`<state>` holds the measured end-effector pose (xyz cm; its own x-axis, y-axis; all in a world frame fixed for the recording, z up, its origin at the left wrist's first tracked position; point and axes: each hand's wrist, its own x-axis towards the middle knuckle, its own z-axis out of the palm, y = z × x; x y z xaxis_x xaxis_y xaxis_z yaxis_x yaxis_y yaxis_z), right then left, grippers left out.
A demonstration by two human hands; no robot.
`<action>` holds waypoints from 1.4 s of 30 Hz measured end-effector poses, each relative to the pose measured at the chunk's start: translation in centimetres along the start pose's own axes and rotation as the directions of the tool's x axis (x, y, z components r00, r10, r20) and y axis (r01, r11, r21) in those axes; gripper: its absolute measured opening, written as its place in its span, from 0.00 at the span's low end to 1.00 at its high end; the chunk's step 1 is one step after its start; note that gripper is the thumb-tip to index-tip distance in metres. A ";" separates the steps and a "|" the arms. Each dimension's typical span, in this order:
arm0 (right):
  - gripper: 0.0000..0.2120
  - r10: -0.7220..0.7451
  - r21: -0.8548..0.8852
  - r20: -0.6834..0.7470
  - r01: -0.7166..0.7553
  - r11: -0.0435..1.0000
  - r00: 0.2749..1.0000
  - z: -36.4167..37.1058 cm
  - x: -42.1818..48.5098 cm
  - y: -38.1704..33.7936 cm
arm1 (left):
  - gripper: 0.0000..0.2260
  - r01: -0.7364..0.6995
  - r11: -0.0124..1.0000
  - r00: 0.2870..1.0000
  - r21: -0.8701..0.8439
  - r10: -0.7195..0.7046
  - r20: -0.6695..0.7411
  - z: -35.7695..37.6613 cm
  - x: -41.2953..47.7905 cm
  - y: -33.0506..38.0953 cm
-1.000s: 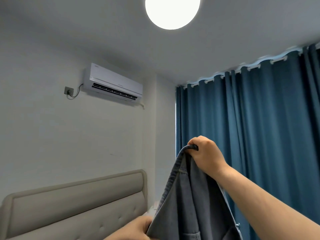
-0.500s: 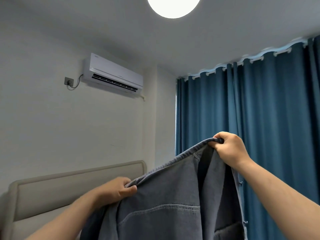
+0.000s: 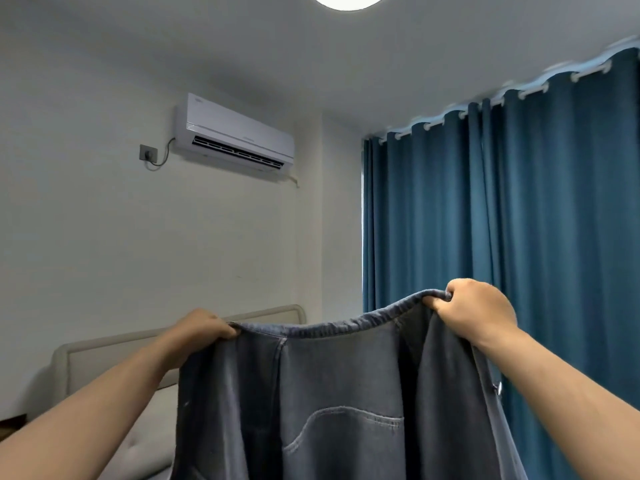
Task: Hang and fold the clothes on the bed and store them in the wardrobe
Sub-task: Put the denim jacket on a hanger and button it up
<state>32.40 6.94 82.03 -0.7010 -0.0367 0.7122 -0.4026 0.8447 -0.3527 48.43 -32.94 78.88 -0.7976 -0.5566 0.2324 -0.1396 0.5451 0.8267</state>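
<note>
I hold a grey-blue denim garment (image 3: pixel 339 393) up in front of me, its elastic top edge stretched between my hands and the rest hanging down out of view. My left hand (image 3: pixel 204 327) grips the left end of that edge. My right hand (image 3: pixel 474 306) grips the right end, a little higher. A curved pocket seam shows on the fabric below the middle. The wardrobe is not in view, and of the bed only the headboard shows.
A beige padded headboard (image 3: pixel 104 355) stands against the white wall behind the garment at lower left. Blue curtains (image 3: pixel 502 220) cover the right side. An air conditioner (image 3: pixel 235 136) hangs high on the wall, and a round ceiling lamp (image 3: pixel 349 0) shines above.
My left hand rose and moved left along the garment's top edge while my right hand moved right, spreading the bunched denim wide open between them.
</note>
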 end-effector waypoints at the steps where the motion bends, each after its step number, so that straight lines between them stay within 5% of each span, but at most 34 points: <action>1: 0.20 0.027 -0.021 0.076 -0.026 0.999 0.997 0.3 -0.3 -0.2 | 0.05 0.032 0.998 0.999 -0.050 -0.032 0.000 -0.3 0.0 0.4; 4: 0.18 0.106 0.279 0.366 -0.218 0.935 0.925 0.8 -1.5 -2.0 | 0.06 0.206 0.938 0.976 -0.279 -0.175 0.130 -0.2 -1.0 1.6; 6: 0.14 0.046 0.594 0.585 -0.466 0.655 0.810 1.1 -2.8 -4.0 | 0.07 0.228 0.868 0.969 -0.440 -0.160 0.187 0.5 -2.0 2.4; 8: 0.12 -0.129 0.687 0.670 -0.545 0.480 0.731 1.5 -4.6 -6.4 | 0.09 0.189 0.789 0.974 -0.584 -0.075 0.214 1.6 -3.6 3.1; 12: 0.05 -0.440 0.733 0.672 -0.621 0.278 0.596 2.0 -8.7 -12.9 | 0.12 0.106 0.705 0.982 -0.701 0.034 0.183 3.2 -7.9 3.3; 17: 0.09 -0.592 0.721 0.581 -0.690 0.058 0.558 4.6 -13.2 -20.6 | 0.06 -0.095 0.673 0.980 -0.734 0.191 0.048 0.8 -12.2 -0.3; 22: 0.20 -0.765 0.514 0.497 -0.849 -0.121 0.410 7.9 -16.3 -27.8 | 0.14 -0.267 0.646 0.963 -0.715 0.210 -0.170 -4.1 -14.4 -6.5; 26: 0.21 -0.820 0.591 0.435 -0.805 -0.051 0.371 10.5 -18.9 -34.1 | 0.24 -0.410 0.735 0.911 -0.540 0.304 -0.278 -8.6 -15.8 -10.9; 29: 0.20 -0.848 0.693 0.422 -0.717 0.073 0.321 12.3 -20.7 -38.1 | 0.36 -0.375 0.801 0.923 -0.467 0.275 -0.269 -11.3 -16.8 -13.7; 34: 0.24 -0.924 0.742 0.346 -0.650 0.164 0.161 14.3 -22.8 -43.3 | 0.21 -0.303 0.880 0.889 -0.366 0.123 -0.442 -14.6 -17.5 -17.5; 39: 0.23 -0.935 0.784 0.311 -0.603 0.149 0.173 17.5 -24.7 -47.5 | 0.11 -0.229 0.917 0.792 -0.328 -0.021 -0.610 -17.2 -17.4 -20.7; 42: 0.22 -0.935 0.784 0.308 -0.604 0.143 0.178 19.7 -25.9 -50.1 | 0.13 -0.133 0.931 0.726 -0.341 -0.143 -0.673 -18.3 -16.2 -23.2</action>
<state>59.16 -44.99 69.28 0.0710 -0.9604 0.2696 -0.0960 -0.2756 -0.9565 75.34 -48.02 65.31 -0.1637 -0.9039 0.3952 0.1763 0.3673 0.9132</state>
